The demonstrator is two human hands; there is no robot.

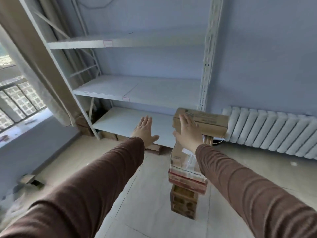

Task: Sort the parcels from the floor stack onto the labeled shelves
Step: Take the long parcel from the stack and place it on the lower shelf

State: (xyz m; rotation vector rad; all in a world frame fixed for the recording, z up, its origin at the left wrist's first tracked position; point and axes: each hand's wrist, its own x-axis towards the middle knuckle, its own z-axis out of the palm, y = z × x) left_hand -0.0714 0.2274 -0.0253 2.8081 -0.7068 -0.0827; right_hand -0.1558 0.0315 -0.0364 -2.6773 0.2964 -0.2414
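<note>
A person in brown sleeves reaches toward a white shelving unit, its shelves tagged with small pink labels. The left hand, fingers straight and spread, holds nothing in front of the bottom shelf. Just right of the unit's lowest shelf, the right hand, also flat and spread, is at the near face of the top parcel crowning the floor stack. The tower looks narrow and uneven; a one-sided push could topple it toward the radiator.

white radiator along the wall, beige curtain by window
</note>
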